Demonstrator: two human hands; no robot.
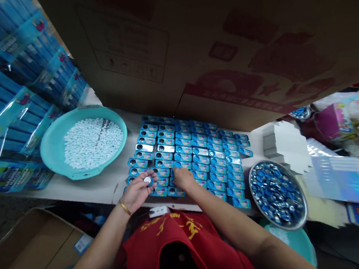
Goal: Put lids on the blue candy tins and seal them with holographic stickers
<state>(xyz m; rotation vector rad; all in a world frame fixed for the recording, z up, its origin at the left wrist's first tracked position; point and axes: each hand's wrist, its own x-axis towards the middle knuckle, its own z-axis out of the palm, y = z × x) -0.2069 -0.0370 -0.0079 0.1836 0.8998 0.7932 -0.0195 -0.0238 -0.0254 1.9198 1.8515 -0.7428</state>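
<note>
My left hand (138, 192) is turned palm up at the lower left of the rows, its fingers curled round small round blue-rimmed caps (148, 181) with a pale inside; how many is hidden. My right hand (183, 179) points down among the small blue tins (200, 152), fingertips pressed together at one of them. Whatever those fingers pinch is covered by the hand. The tins lie flat in several columns on the white table. Many have a round spot at the left end, dark on some and blue on others.
Left on the table stands a teal basin (51, 142) of small white pieces. A metal bowl (304, 206) of blue round caps is at the right, near stacked white card (291, 145). A large cardboard box (188, 42) rises behind; blue packaged displays (10, 102) fill the left.
</note>
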